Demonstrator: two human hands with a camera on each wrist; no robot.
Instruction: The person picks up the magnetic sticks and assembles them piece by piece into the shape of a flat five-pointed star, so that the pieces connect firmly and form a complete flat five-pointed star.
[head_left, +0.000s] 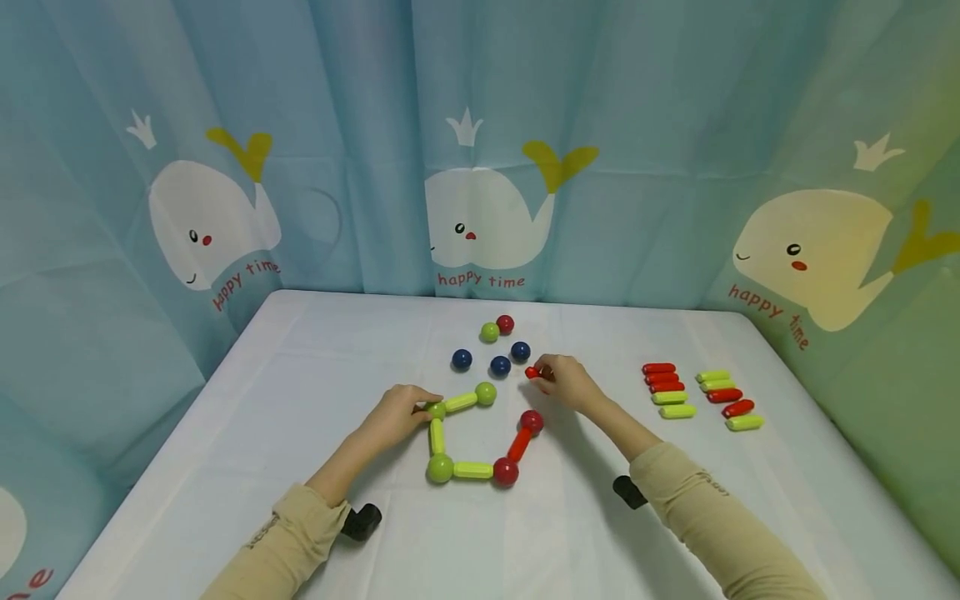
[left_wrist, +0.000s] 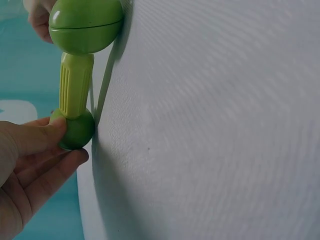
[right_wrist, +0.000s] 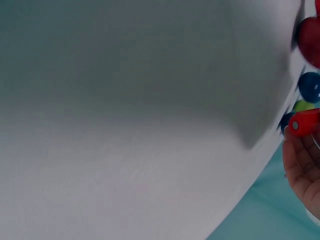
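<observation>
On the white table lies an unclosed chain of balls and rods, with green balls point(head_left: 440, 468) and yellow-green rods point(head_left: 473, 471) on the left. Its right end has two red balls point(head_left: 506, 472) joined by a red rod point(head_left: 519, 444). My left hand point(head_left: 397, 414) pinches the upper-left green ball point(left_wrist: 79, 132) between thumb and fingers; a yellow-green rod point(left_wrist: 76, 86) stands attached to it in the left wrist view. My right hand point(head_left: 567, 383) holds a loose red rod point(right_wrist: 304, 123) above the table, beyond the chain's red end. A round metallic end shows on that rod.
Three dark blue balls point(head_left: 500, 366) sit beyond the chain, with a loose green ball point(head_left: 490, 332) and red ball point(head_left: 505, 324) behind them. Two columns of red and yellow-green rods point(head_left: 670, 398) lie at the right. A whale-print curtain point(head_left: 375, 167) hangs behind the table.
</observation>
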